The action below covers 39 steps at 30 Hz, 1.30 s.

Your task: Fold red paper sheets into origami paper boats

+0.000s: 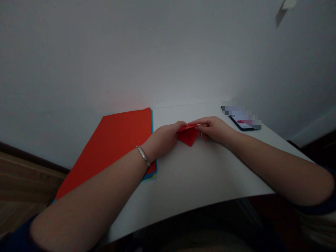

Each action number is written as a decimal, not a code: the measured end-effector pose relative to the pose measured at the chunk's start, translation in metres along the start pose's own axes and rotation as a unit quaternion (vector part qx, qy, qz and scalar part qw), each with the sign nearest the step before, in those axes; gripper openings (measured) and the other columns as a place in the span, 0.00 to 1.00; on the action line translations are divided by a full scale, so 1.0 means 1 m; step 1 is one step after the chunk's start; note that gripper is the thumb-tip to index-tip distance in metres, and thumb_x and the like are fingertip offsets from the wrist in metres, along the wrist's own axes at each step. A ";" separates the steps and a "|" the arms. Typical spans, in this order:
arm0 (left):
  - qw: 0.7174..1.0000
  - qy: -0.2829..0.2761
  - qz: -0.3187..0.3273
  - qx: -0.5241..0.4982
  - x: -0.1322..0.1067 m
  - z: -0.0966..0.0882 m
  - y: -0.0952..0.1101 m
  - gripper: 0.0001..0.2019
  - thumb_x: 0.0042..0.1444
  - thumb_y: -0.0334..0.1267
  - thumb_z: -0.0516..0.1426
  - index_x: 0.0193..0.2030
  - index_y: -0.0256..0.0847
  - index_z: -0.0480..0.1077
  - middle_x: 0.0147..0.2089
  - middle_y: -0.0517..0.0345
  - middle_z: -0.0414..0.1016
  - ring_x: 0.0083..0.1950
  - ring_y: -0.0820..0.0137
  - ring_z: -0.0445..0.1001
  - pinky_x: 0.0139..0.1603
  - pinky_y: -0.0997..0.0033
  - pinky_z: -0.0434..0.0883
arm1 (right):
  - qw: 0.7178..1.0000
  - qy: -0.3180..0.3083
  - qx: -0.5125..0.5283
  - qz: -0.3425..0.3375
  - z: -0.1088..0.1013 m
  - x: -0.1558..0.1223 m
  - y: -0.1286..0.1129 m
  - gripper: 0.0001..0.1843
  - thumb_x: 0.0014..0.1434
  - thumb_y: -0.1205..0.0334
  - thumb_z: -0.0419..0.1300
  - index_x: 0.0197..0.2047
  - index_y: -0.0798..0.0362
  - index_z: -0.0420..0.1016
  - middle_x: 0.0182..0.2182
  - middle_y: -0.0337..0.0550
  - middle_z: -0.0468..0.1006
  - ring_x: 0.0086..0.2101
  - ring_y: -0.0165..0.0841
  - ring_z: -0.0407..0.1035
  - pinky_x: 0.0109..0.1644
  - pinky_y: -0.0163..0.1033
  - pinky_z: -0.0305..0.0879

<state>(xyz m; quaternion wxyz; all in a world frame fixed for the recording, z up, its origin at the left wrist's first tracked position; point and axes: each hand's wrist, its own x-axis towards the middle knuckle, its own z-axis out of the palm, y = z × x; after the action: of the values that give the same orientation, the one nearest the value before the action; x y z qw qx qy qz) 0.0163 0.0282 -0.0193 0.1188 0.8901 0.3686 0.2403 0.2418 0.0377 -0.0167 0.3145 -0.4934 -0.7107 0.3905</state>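
Note:
A small folded piece of red paper [188, 135] lies on the white table [199, 175], near its far edge by the wall. My left hand [165, 137] pinches its left side, fingers closed on it; a silver bangle sits on that wrist. My right hand [213, 128] grips the paper's top right edge with thumb and fingers pressed together. Both forearms rest over the table.
A stack of coloured paper sheets [115, 147], red on top with blue and yellow edges beneath, lies at the left, overhanging the table's left edge. A phone [243, 120] lies at the far right corner. A pale wall stands right behind the table.

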 end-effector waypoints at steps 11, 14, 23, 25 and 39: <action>0.985 0.082 0.015 -0.151 0.003 0.006 -0.008 0.24 0.59 0.31 0.52 0.64 0.39 0.62 0.66 0.41 0.64 0.67 0.60 0.63 0.66 0.53 0.63 | 0.996 0.055 0.042 -0.059 -0.002 -0.001 0.002 0.17 0.59 0.59 0.57 0.46 0.52 0.83 0.27 0.41 0.79 0.22 0.27 0.65 0.25 0.35 0.60; 0.963 0.080 -0.073 -0.245 0.004 0.005 -0.004 0.30 0.63 0.41 0.54 0.70 0.37 0.53 0.70 0.36 0.57 0.67 0.57 0.64 0.64 0.53 0.64 | 0.994 0.072 0.037 -0.079 -0.003 -0.001 0.004 0.17 0.59 0.59 0.57 0.48 0.51 0.82 0.27 0.42 0.79 0.24 0.29 0.68 0.27 0.35 0.63; 0.876 0.055 -0.221 -0.426 0.012 0.000 0.016 0.36 0.62 0.39 0.57 0.72 0.33 0.45 0.37 0.53 0.77 0.32 0.72 0.74 0.34 0.74 0.68 | 0.970 0.107 -0.082 -0.202 -0.001 -0.006 -0.001 0.18 0.60 0.66 0.55 0.48 0.48 0.83 0.34 0.44 0.81 0.29 0.30 0.71 0.35 0.38 0.67; 0.866 0.060 -0.231 -0.439 0.013 0.000 0.017 0.37 0.61 0.37 0.58 0.72 0.33 0.45 0.34 0.57 0.76 0.29 0.73 0.73 0.31 0.75 0.67 | 0.966 0.105 -0.091 -0.220 -0.001 -0.007 -0.002 0.19 0.59 0.68 0.54 0.47 0.47 0.83 0.38 0.44 0.82 0.30 0.29 0.72 0.35 0.38 0.68; 0.890 0.060 -0.185 -0.413 0.015 0.001 0.012 0.22 0.49 0.31 0.64 0.52 0.35 0.66 0.37 0.56 0.77 0.32 0.72 0.75 0.34 0.73 0.71 | 0.988 0.047 0.115 -0.088 0.010 -0.005 -0.006 0.36 0.55 0.62 0.63 0.66 0.47 0.62 0.24 0.31 0.71 0.23 0.28 0.67 0.29 0.38 0.70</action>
<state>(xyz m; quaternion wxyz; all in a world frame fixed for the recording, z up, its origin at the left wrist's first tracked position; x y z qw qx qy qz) 0.0326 0.0304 -0.0103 0.4960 0.6603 0.4002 0.3973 0.2320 0.0294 -0.0166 0.4358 -0.4073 -0.6859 0.4169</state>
